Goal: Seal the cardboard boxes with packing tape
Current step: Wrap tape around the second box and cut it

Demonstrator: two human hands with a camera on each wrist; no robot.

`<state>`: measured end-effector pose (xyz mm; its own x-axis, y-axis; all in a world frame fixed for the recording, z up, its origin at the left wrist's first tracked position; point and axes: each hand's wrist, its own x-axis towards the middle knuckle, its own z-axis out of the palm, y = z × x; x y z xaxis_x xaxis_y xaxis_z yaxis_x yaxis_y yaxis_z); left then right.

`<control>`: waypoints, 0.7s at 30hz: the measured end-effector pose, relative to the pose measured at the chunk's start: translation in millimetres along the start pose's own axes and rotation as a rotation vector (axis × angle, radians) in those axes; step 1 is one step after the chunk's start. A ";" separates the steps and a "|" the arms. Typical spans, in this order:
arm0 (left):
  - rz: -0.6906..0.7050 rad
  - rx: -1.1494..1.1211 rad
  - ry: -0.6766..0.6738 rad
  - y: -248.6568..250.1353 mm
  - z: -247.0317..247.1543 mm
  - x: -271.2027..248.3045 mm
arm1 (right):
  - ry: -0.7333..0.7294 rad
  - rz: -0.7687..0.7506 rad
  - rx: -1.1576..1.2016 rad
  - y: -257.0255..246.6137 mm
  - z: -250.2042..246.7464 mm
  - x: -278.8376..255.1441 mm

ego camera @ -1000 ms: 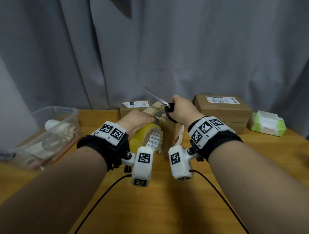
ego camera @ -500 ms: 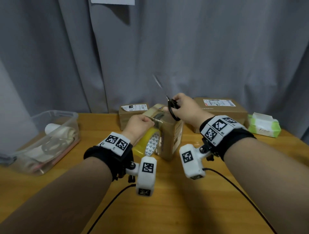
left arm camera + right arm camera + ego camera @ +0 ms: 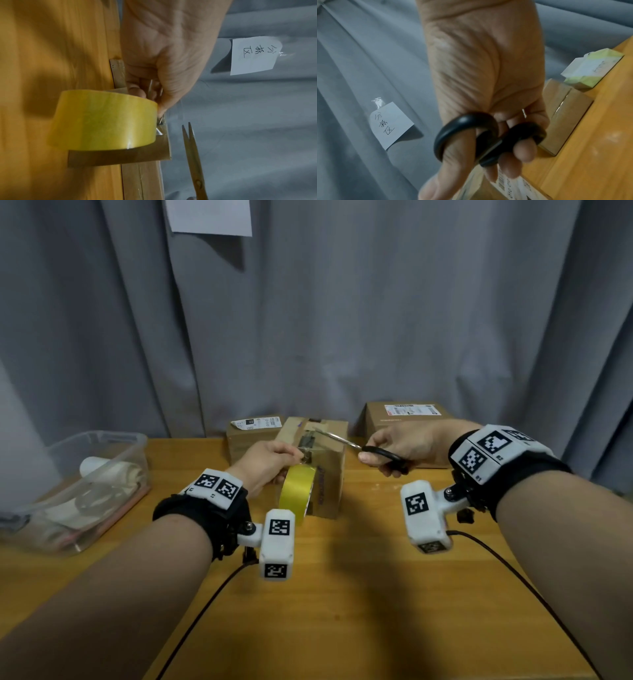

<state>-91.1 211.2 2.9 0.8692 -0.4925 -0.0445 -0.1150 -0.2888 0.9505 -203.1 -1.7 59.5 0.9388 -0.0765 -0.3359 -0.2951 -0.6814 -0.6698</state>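
The left hand (image 3: pixel 265 462) pinches the top of the tape roll (image 3: pixel 296 494), its grip pressed together on the roll's upper edge next to the loose end of tape. The roll is yellow and stands on edge against the near left side of the middle box (image 3: pixel 323 460), touching it. In the left wrist view the hand (image 3: pixel 164 56) curls its fingers (image 3: pixel 137 90) over the roll (image 3: pixel 106 120) at the box (image 3: pixel 120 157) corner.

The right hand (image 3: pixel 402 445) holds the scissors (image 3: pixel 363 447), thumb and fingers threaded through the black loops and curled round them. The blades are nearly together and point left, with the tips over the top of the middle box, close to the left hand. The right wrist view shows the hand (image 3: pixel 486 75) with the loops (image 3: pixel 471 135) on the thumb and fingers. In the left wrist view the scissor (image 3: pixel 193 151) tips are slightly parted, just beside the roll and not touching it.

The middle box stands on the bench (image 3: pixel 342 594), with tape across its top. Behind it to the left is a small box (image 3: pixel 248 431) with a white label; to the right, behind the right hand, a wide box (image 3: pixel 407 412) also carries a label. A clear tub (image 3: pixel 85 484) of supplies sits at the bench's left edge. A grey curtain (image 3: pixel 342 320) hangs behind, with a paper note (image 3: pixel 209 215) fixed to it.
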 end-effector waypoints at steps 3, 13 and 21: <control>0.007 0.007 0.018 0.2 0.9 -3.0 | -0.119 0.093 -0.008 3.5 0.7 -5.9; -0.049 -0.130 0.118 -1.1 16.4 4.9 | -0.153 0.182 -0.024 -1.5 6.7 -6.6; -0.066 -0.083 0.057 4.3 2.7 6.7 | -0.189 0.070 0.079 5.2 10.8 8.7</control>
<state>-87.1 204.4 5.9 0.8999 -0.4263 -0.0919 -0.0190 -0.2489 0.9683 -198.3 1.9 45.9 0.8676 0.0216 -0.4969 -0.3784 -0.6198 -0.6875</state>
